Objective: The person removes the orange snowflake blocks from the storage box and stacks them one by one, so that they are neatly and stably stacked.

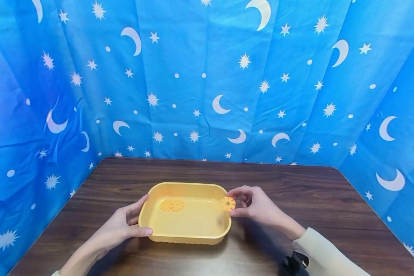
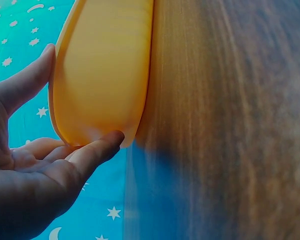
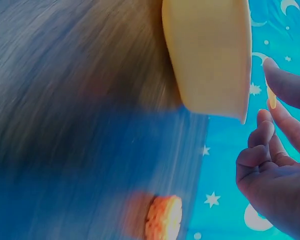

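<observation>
A yellow rectangular tray [image 1: 193, 224] with rounded corners stands on the table. My left hand [image 1: 117, 226] holds its left end, the thumb at the near corner of the rim and the other fingers along the outer side. Two orange notched discs [image 1: 177, 210], shaped like flowers, overlap on the tray's floor towards the left. Over the right rim, my right hand [image 1: 260, 205] pinches another orange notched disc [image 1: 224, 203] between thumb and index finger. Edge-on in the right wrist view, this disc [image 3: 271, 97] looks thin; the remaining fingers are curled.
Dark wood-grain table [image 1: 124, 172] surrounds the tray. At the bottom of the right wrist view is a round orange textured thing [image 3: 162, 220], whose kind I cannot tell. Blue cloth [image 1: 193, 84] with moons and stars hangs behind and at both sides. A black strap [image 1: 298, 260] is on the right sleeve.
</observation>
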{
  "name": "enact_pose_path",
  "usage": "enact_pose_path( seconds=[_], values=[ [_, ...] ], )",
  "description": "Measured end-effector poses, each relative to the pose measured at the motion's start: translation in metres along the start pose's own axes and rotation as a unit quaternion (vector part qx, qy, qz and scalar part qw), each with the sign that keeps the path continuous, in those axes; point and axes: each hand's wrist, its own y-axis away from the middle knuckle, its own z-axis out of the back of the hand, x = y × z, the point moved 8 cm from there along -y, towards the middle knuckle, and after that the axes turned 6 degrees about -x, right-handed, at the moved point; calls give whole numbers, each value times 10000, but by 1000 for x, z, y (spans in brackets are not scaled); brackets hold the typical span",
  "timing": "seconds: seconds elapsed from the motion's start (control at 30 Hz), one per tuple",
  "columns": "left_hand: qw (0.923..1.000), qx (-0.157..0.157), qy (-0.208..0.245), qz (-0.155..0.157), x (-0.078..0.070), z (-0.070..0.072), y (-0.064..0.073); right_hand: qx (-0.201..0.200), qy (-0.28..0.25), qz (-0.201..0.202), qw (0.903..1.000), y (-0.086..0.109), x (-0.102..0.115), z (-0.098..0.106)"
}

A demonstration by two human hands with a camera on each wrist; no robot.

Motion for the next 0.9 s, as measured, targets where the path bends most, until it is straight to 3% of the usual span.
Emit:
enact_pose_path(
  seconds=[0.57,0.9],
  values=[
    [10000,-5,-88,-8,0,1,0,-640,531,-526,9951,19,-41,49],
    [9999,-12,-135,-5,0,1,-1,-770,804,-662,9916,26,-68,67]
  ],
)
